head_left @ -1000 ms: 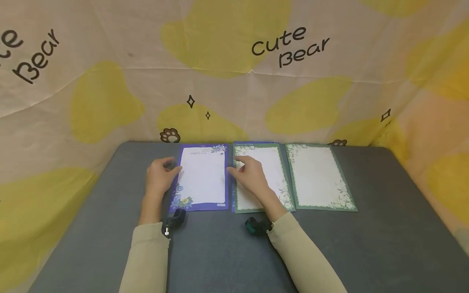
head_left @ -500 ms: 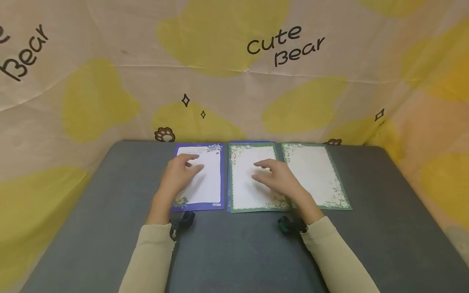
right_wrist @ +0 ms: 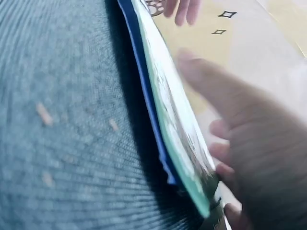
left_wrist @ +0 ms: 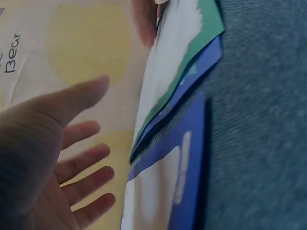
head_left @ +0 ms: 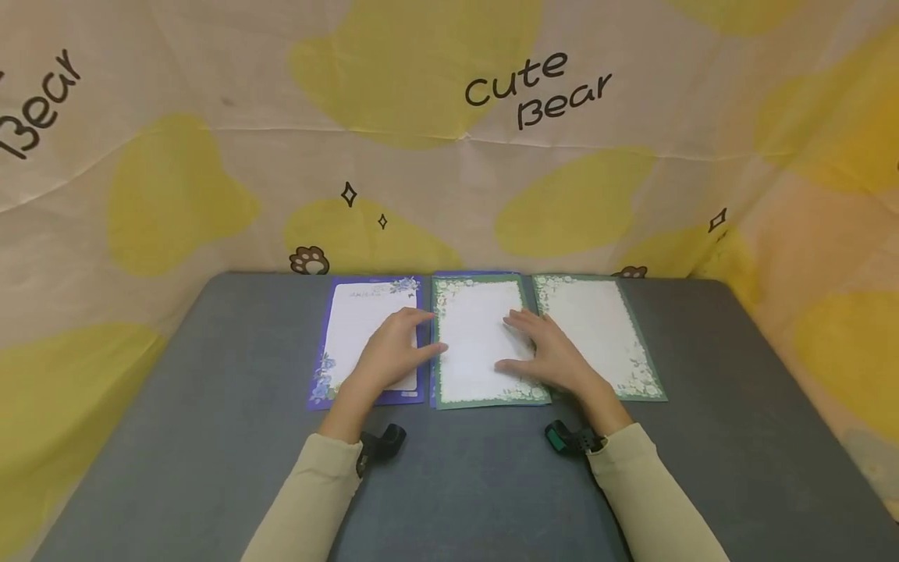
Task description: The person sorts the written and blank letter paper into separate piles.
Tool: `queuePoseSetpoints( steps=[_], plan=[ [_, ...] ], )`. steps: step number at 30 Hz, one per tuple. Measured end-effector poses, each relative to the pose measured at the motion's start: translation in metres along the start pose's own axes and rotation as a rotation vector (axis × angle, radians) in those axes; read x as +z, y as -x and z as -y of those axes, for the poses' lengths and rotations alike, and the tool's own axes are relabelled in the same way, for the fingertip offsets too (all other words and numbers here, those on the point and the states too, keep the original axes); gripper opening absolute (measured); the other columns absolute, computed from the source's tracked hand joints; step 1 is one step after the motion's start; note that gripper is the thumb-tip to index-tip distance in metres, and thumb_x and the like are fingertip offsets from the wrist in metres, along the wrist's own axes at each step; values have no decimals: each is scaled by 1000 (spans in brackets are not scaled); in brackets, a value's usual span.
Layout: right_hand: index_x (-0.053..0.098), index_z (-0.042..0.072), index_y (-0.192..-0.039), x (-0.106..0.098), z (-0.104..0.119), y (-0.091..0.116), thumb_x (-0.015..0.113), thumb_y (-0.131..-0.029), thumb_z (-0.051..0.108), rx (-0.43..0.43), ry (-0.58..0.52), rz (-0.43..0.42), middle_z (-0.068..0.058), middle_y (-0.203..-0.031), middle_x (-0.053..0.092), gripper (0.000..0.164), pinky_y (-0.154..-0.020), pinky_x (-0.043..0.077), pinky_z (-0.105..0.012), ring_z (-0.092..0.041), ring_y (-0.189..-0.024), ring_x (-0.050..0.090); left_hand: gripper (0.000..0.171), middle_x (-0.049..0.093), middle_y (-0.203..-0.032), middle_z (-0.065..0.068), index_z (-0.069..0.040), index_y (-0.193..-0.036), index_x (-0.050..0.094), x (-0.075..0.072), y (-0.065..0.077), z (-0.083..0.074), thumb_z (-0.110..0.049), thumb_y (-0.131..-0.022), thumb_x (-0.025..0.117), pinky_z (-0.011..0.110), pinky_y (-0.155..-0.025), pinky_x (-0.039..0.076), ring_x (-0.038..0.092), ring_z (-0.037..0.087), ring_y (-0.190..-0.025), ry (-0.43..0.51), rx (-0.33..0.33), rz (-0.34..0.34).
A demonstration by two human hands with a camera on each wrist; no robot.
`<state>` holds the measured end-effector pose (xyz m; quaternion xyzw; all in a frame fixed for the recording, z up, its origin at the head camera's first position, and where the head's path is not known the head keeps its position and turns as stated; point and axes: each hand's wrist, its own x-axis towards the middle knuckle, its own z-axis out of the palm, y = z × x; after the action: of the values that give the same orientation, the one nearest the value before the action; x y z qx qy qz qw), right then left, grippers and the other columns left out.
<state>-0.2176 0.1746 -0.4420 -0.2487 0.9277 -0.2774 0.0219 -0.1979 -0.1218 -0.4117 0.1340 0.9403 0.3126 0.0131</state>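
Observation:
A green-bordered floral sheet (head_left: 477, 343) lies over a purple-bordered one (head_left: 433, 394) in the middle, their edges slightly offset. My left hand (head_left: 393, 351) hovers at this stack's left side, thumb and fingers spread, above the right part of a purple-bordered sheet (head_left: 337, 328). In the left wrist view the left fingers (left_wrist: 86, 163) are apart and hold nothing. My right hand (head_left: 555, 355) is over the stack's right side with fingers loosely bent; whether it touches the paper I cannot tell. Another green-bordered sheet (head_left: 597, 328) lies to the right, partly covered by that hand.
The sheets lie in a row near the far edge of a dark grey table (head_left: 477, 484). Behind it hangs a cream cloth (head_left: 421, 172) with yellow patches and lettering. Black wrist devices, such as the left one (head_left: 385, 443), sit at both wrists.
My left hand has moved right from the purple-bordered sheet's left edge to the middle stack. The right hand has moved right, from the stack's left side to its right side.

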Motion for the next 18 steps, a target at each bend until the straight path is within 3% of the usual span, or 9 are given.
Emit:
queuePoseSetpoints(
  steps=[7,10,14,18],
  plan=[
    [46,10,-152,3,-7,0,77,-84,54,-21,88,28,-11,-161,41,87,-127,15,-59,-33,-153,33,73,50,-154,11,-15,-145,55,17,-6,-2,-52,-86,76,57,-119,37,43,35,-146,-51,19,-15],
    [48,10,-151,3,-7,0,78,-83,52,-28,98,21,-11,-161,42,85,-127,15,-59,-33,-152,34,79,46,-158,10,-14,-147,54,25,-10,0,-55,-84,77,58,-123,29,34,35,-152,-82,63,-17],
    [51,9,-149,4,-7,0,79,-82,52,-51,112,-3,-12,-159,45,84,-126,16,-61,-34,-150,37,83,37,-164,7,-16,-153,46,36,-13,4,-57,-85,74,61,-127,14,21,34,-157,-118,127,43],
    [54,9,-146,6,-8,0,79,-82,52,-73,121,-38,-13,-155,50,81,-124,19,-63,-35,-147,41,81,35,-165,5,-18,-154,44,43,-14,9,-57,-88,70,62,-127,6,19,33,-158,-131,144,90]
  ],
)
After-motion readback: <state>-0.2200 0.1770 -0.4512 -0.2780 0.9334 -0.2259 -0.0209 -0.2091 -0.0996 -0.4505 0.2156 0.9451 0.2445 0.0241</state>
